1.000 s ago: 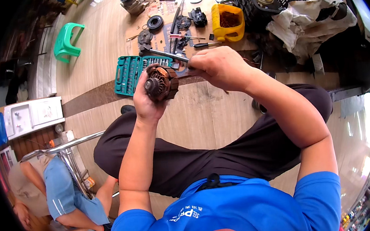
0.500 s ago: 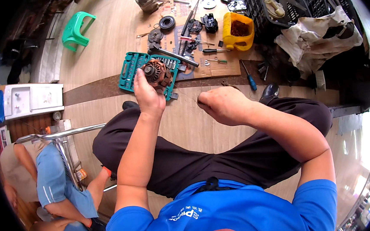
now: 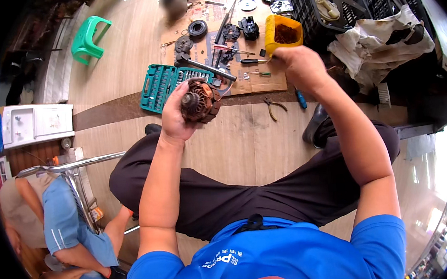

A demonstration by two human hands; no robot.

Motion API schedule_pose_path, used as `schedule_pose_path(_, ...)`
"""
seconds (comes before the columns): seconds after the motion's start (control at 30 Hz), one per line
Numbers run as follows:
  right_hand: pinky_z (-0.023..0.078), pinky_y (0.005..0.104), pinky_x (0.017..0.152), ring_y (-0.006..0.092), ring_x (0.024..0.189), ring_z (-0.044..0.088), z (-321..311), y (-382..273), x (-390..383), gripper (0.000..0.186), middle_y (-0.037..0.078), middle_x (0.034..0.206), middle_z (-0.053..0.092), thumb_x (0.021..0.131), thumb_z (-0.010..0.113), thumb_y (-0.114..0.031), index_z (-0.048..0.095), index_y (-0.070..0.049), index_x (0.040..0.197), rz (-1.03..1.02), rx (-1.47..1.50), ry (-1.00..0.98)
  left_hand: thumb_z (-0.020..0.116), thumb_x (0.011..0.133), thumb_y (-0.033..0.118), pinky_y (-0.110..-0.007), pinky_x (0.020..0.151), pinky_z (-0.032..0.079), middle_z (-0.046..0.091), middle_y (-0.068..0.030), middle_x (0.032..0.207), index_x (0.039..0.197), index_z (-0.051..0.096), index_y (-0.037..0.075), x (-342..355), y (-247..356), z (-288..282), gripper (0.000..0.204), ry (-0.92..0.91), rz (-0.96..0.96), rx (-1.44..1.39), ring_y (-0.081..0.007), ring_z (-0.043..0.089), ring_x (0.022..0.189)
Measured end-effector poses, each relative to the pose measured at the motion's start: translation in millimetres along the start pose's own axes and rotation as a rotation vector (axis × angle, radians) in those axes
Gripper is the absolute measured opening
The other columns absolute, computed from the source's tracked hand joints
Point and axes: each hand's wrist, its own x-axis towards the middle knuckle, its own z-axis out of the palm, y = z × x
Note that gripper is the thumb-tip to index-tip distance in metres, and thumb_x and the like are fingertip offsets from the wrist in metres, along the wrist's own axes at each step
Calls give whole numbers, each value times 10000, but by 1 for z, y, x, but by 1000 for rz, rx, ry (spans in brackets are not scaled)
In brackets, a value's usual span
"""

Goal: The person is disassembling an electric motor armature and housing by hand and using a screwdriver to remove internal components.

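Observation:
My left hand (image 3: 175, 117) is wrapped round an alternator rotor (image 3: 199, 102), a round part with a shaft end, fan blades, copper winding and rusty brown blocks. It is held up just in front of a green socket set case (image 3: 152, 90). My right hand (image 3: 302, 69) reaches forward with curled fingers to the near edge of a yellow cut-open container (image 3: 282, 41) with brown stuff inside. Its fingertips are close together and what they hold, if anything, is hidden. Beside them lies a black-handled screwdriver (image 3: 251, 61). Pliers (image 3: 274, 108) lie on the floor between my feet.
Cardboard (image 3: 245, 85) under loose parts lies ahead, with a black pulley (image 3: 197, 28) and a thin green screwdriver (image 3: 261, 73). A blue-handled screwdriver (image 3: 301, 99), black crates (image 3: 323, 11) and a white cloth (image 3: 379, 46) are to the right. A green stool (image 3: 88, 40) stands far left; people sit at left.
My right hand has moved forward and right to the yellow container, uncovering the pliers. My left hand has brought the alternator rotor slightly nearer to me and tilted it.

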Motion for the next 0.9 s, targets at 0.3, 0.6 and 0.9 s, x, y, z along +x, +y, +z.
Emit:
schedule_pose_path(0.3,511,409,630,320,742,649,-48,-11,-25,73,127,746,630,828,518,-73,581,-58,794,-199,-118,213,491,1019,236,-270,814,524,641,-86,1015,1126,539,-38,28,-16,-32,298,658,502,441,-142,625,902)
schedule_pose_path(0.6,502,451,652,366,749,637,-4,-26,-52,83,163,743,628,824,526,-101,566,-49,774,-209,45,-121,370,1037,401,-441,720,568,643,-116,1010,1184,494,40,20,34,-44,408,748,596,126,-288,655,881)
schedule_pose_path(0.9,487,480,678,391,814,624,21,34,-40,90,184,805,639,845,537,-123,609,-70,844,21,36,13,382,974,352,-427,666,550,678,-98,1030,1135,616,93,2,54,-52,384,88,191,-249,-277,660,901)
